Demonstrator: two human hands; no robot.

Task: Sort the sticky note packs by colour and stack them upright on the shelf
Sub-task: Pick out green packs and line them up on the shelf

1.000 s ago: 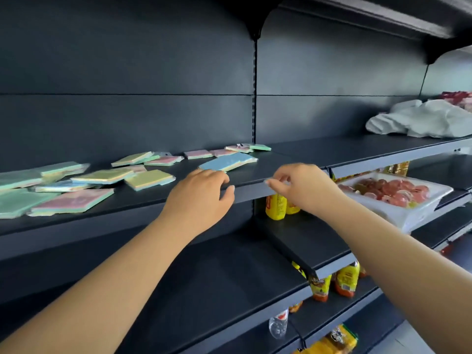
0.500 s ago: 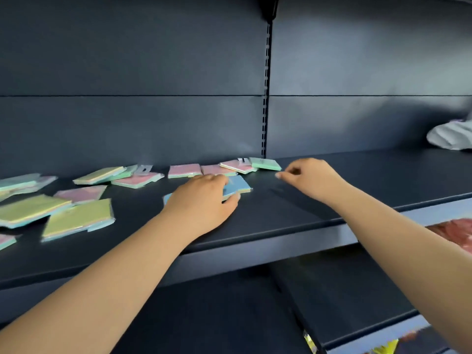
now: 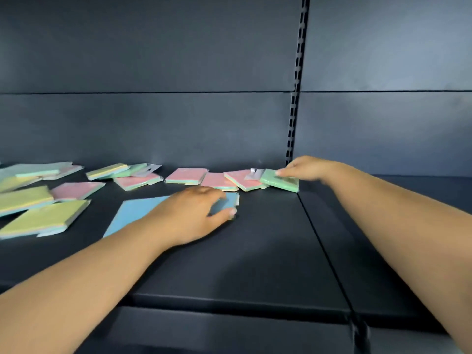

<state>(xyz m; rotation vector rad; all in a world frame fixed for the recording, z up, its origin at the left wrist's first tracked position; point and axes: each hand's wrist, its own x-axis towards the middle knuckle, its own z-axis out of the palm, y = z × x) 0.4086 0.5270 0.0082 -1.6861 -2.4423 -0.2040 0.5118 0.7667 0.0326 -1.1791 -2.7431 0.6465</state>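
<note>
A: Where are the hands?

B: Left hand (image 3: 194, 213) spread flat on the blue pack (image 3: 135, 213); right hand (image 3: 306, 168) fingertips touching the green pack (image 3: 281, 183) on the shelf (image 3: 268, 251).

A: Advice?

B: Pinch edges, then tip each upright.

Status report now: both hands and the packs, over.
Left hand flat on blue pack. Right hand touching green pack, grip unclear. All packs lie flat, unsorted. Nothing in the way.

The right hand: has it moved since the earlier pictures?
Yes. The right hand went from the shelf's front edge back toward the upright rail, onto the green pack.
</note>
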